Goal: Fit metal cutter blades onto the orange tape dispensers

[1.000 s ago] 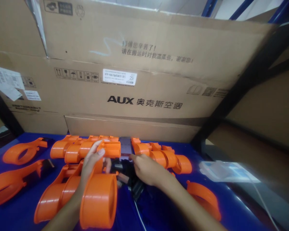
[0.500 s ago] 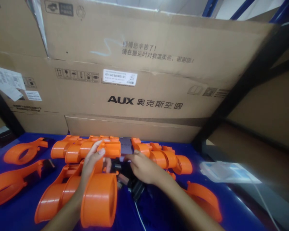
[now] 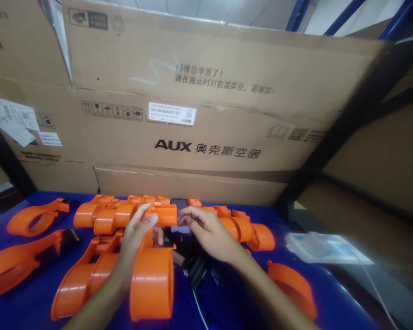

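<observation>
My left hand (image 3: pixel 134 238) is closed round the upper part of an orange plastic tape dispenser (image 3: pixel 152 288), whose wide ring hangs down toward me. My right hand (image 3: pixel 209 233) is at the right end of the dispenser's upper part, fingers curled and pinched together. Whatever lies between those fingertips is too small to make out. Just below both hands, a heap of small dark parts (image 3: pixel 197 270) lies on the blue table (image 3: pixel 234 302). A dark phone-like slab (image 3: pixel 179 202) is partly hidden behind my hands.
Several more orange dispensers stand in rows at the left and right; two with dark ends (image 3: pixel 17 256) lie at the far left. A clear plastic packet (image 3: pixel 326 246) sits at the right edge. A white cable (image 3: pixel 198 302) runs toward me. Behind rises a large cardboard panel (image 3: pixel 124 137).
The held dispenser has shifted slightly right. My right hand has moved up from beside the dark slab and parts to the dispenser's end.
</observation>
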`<state>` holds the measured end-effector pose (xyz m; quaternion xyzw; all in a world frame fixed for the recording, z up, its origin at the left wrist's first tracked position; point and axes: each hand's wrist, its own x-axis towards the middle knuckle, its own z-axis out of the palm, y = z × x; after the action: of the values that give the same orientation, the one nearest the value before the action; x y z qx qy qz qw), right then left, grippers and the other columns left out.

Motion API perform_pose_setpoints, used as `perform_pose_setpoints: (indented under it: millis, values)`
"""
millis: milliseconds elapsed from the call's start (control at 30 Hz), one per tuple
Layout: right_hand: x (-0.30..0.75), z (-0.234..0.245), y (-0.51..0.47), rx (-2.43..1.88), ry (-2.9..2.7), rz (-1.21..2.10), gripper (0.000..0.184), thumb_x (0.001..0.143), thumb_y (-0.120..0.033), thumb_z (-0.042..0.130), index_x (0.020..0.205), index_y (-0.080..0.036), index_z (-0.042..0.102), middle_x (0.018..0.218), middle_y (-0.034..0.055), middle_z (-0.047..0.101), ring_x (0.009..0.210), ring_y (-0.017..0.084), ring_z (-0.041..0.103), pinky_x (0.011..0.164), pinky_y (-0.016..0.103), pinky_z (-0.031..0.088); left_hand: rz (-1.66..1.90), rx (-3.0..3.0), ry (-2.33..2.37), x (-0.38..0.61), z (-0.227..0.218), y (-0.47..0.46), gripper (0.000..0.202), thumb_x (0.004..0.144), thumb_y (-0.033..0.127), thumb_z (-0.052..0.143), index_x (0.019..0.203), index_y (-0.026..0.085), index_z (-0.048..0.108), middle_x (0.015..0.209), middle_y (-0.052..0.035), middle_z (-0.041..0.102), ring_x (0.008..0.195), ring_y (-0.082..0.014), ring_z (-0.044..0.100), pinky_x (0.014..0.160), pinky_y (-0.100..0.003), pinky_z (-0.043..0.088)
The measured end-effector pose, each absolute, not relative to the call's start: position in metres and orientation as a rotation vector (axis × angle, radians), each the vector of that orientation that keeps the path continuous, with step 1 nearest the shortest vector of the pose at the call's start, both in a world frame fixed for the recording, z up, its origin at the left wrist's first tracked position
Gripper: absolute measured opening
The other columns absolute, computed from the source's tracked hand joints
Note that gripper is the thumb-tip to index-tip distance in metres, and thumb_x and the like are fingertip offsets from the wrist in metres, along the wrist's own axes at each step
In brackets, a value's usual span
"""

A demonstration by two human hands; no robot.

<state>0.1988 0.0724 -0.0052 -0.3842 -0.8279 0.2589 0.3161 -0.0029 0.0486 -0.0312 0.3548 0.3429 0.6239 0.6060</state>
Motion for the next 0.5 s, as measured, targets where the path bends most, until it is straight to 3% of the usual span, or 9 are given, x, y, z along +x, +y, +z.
perform_pose_setpoints:
  millis: [67, 133, 233, 300, 367, 433, 500]
  values:
    - [0.199, 0.003, 0.060, -0.935, -1.996, 0.892, 0.023, 0.105, -0.027, 0.043, 0.114, -0.021, 0.063, 0.094, 0.0051, 0.072, 0.088, 0.019, 0.067, 0.083, 0.036, 0.053, 1.483, 0.847, 0.825, 0.003, -0.027, 0.043, 0.049, 0.081, 0.044, 0.077, 0.121, 0.021, 0.061, 0.059, 0.0018, 0.065, 0.051, -0.0139, 0.058, 0.052, -0.023, 0.046]
    - [0.199, 0.008, 0.043, -0.868, -1.883, 1.066, 0.027, 0.105, -0.035, 0.047, 0.126, -0.025, 0.058, 0.093, 0.0041, 0.071, 0.086, 0.019, 0.065, 0.081, 0.036, 0.052, 1.524, 0.865, 0.846, 0.008, -0.024, 0.038, 0.045, 0.085, 0.044, 0.075, 0.120, 0.022, 0.060, 0.069, 0.0005, 0.068, 0.059, -0.0129, 0.059, 0.059, -0.022, 0.047]
    - [0.198, 0.011, 0.019, -0.789, -1.810, 1.312, 0.057, 0.099, -0.041, 0.059, 0.150, -0.031, 0.038, 0.102, 0.0046, 0.067, 0.083, 0.018, 0.062, 0.075, 0.036, 0.052, 1.565, 0.903, 0.891, 0.011, -0.027, 0.039, 0.047, 0.086, 0.047, 0.074, 0.124, 0.025, 0.058, 0.073, 0.0024, 0.066, 0.062, -0.0127, 0.058, 0.063, -0.023, 0.049]
    - [0.196, 0.010, 0.008, -0.782, -1.774, 1.365, 0.081, 0.091, -0.038, 0.071, 0.157, -0.035, 0.024, 0.107, 0.0044, 0.063, 0.084, 0.018, 0.061, 0.075, 0.035, 0.052, 1.561, 0.967, 0.966, 0.009, -0.031, 0.042, 0.050, 0.089, 0.051, 0.070, 0.130, 0.027, 0.056, 0.078, 0.0010, 0.067, 0.067, -0.0156, 0.062, 0.068, -0.028, 0.052]
    - [0.192, 0.008, 0.003, -0.804, -1.729, 1.352, 0.083, 0.089, -0.036, 0.074, 0.155, -0.036, 0.024, 0.108, 0.0042, 0.062, 0.084, 0.017, 0.061, 0.073, 0.034, 0.052, 1.567, 1.109, 1.066, 0.004, -0.035, 0.043, 0.052, 0.094, 0.056, 0.059, 0.138, 0.030, 0.053, 0.103, -0.0063, 0.071, 0.092, -0.0230, 0.068, 0.082, -0.036, 0.055]
    - [0.188, 0.006, 0.004, -0.826, -1.653, 1.345, 0.071, 0.094, -0.040, 0.068, 0.152, -0.035, 0.028, 0.106, 0.0045, 0.061, 0.077, 0.016, 0.060, 0.064, 0.030, 0.052, 1.605, 1.400, 1.106, -0.003, -0.034, 0.039, 0.063, 0.097, 0.063, 0.048, 0.151, 0.032, 0.041, 0.143, -0.0126, 0.057, 0.128, -0.0315, 0.057, 0.102, -0.048, 0.049]
    - [0.184, 0.004, 0.008, -0.853, -1.569, 1.351, 0.060, 0.099, -0.047, 0.059, 0.149, -0.035, 0.030, 0.105, 0.0048, 0.060, 0.067, 0.013, 0.057, 0.053, 0.026, 0.049, 1.565, 1.865, 1.055, -0.011, -0.029, 0.028, 0.085, 0.090, 0.074, 0.049, 0.160, 0.031, 0.026, 0.164, -0.0137, 0.033, 0.146, -0.0373, 0.036, 0.115, -0.058, 0.037]
